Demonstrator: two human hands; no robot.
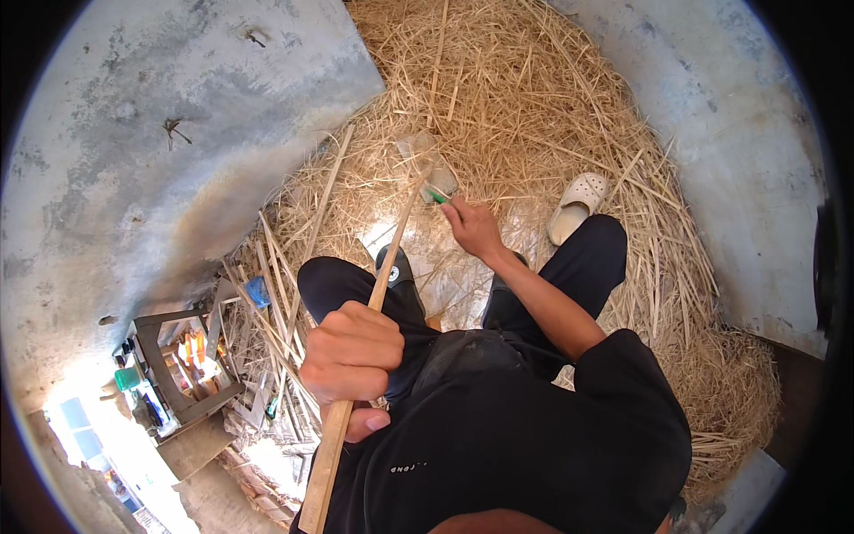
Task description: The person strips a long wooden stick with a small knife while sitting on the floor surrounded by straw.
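Observation:
A long, pale bamboo strip (398, 238) slants from near my body up toward the shavings in front of me. My left hand (353, 356) is closed around it close to my lap, the thumb pressed along its lower side. Ahead, my right hand (471, 228) is closed on a small tool with a green handle (435, 195), near the strip's far end. The working part of that tool is hard to make out. Just beyond the handle, a greyish flat piece (440, 181) lies on the floor.
Straw-like shavings (525, 98) cover the floor. A pale clog (578, 206) lies beyond my right knee. More loose strips (276, 276) lean at the left, near a wooden frame (173, 365). Grey walls stand left (169, 178) and right (712, 133).

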